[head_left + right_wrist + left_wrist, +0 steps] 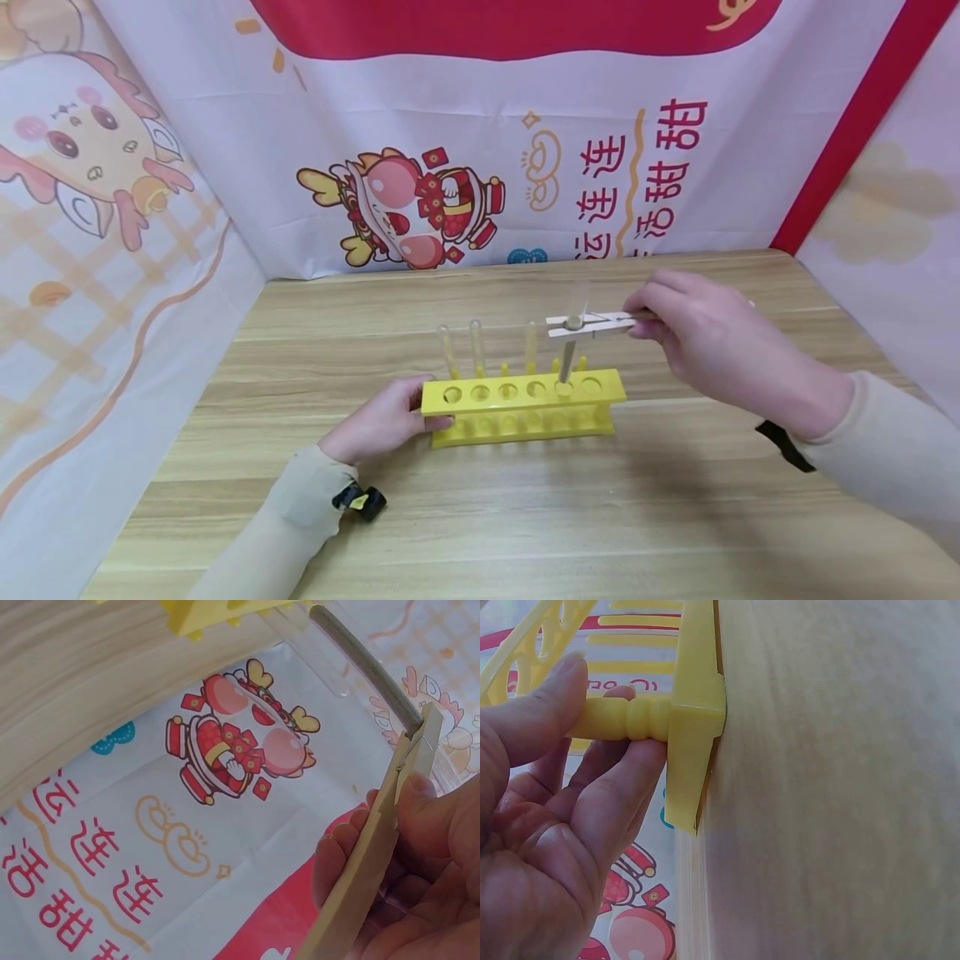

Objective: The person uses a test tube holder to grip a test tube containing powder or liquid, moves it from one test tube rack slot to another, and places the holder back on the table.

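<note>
A yellow test tube rack (522,393) stands on the table, its top row of round holes facing up. My left hand (386,418) grips the rack's left end; in the left wrist view, thumb and fingers curl round its yellow end post (622,718). My right hand (697,337) holds a wooden test tube clamp (603,323) by its handle. Clasped in the clamp's jaws is a test tube with grey-brown contents (367,666), slightly tilted. Its lower end is at a hole right of the rack's middle; whether it has entered cannot be told.
Several pegs line the rack's back, and clear test tubes (477,346) stand upside down on some of them. A wood-grain table (337,333) lies underneath. Behind it hangs a printed white and red cloth (465,100), with patterned cloth at both sides.
</note>
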Motion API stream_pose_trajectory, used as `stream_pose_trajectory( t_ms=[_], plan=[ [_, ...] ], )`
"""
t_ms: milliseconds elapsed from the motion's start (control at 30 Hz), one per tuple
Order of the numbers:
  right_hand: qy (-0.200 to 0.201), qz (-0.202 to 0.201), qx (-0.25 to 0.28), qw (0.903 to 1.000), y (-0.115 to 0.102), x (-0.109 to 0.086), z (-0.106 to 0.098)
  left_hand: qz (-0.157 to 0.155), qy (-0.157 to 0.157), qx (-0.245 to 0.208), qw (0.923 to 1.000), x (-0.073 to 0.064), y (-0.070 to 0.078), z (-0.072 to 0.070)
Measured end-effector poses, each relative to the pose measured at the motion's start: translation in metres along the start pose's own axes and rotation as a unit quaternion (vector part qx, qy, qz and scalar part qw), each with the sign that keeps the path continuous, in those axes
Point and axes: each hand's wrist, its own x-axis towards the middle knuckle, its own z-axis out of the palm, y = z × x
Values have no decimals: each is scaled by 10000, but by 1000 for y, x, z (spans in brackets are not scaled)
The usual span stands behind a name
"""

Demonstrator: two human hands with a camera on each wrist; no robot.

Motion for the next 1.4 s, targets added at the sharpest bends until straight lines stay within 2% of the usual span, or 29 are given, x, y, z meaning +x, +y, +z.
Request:
stream_pose_trajectory(
  t_ms=[367,833,1067,1400],
  plan=[
    [-98,46,-111,9999,-3,7,-6,32,-9,48,10000,1,-1,-1],
    [184,-162,50,9997,-5,14,-4,28,-34,57,10000,1,-1,-1],
    [176,-156,121,9997,-7,17,-3,110,-28,82,9999,1,-1,-1],
    [37,-48,150,9999,-9,21,-1,71,-19,27,10000,1,0,-1]
  ],
)
